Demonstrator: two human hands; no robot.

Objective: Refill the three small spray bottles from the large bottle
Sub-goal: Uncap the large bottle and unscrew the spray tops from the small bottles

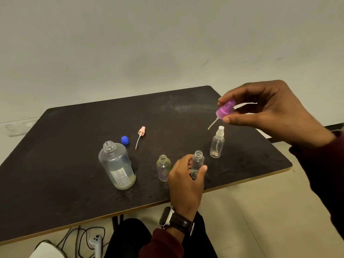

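Note:
My left hand (186,181) grips a small clear bottle (197,163) with an uncapped neck, upright on the dark table (74,174). My right hand (270,112) holds a purple spray cap (224,110) in the air above it, its thin tube hanging down to the left. Just left of my left hand stands a second small bottle (163,167), uncapped. A third small bottle (217,143) with a white spray top stands behind. The large bottle (116,165) stands uncapped at the left, holding some cloudy liquid.
A blue cap (124,140) and a pink spray cap (141,134) with its tube lie behind the large bottle. The table's front edge runs close to the small bottles. Cables and a white device (95,243) lie on the floor below.

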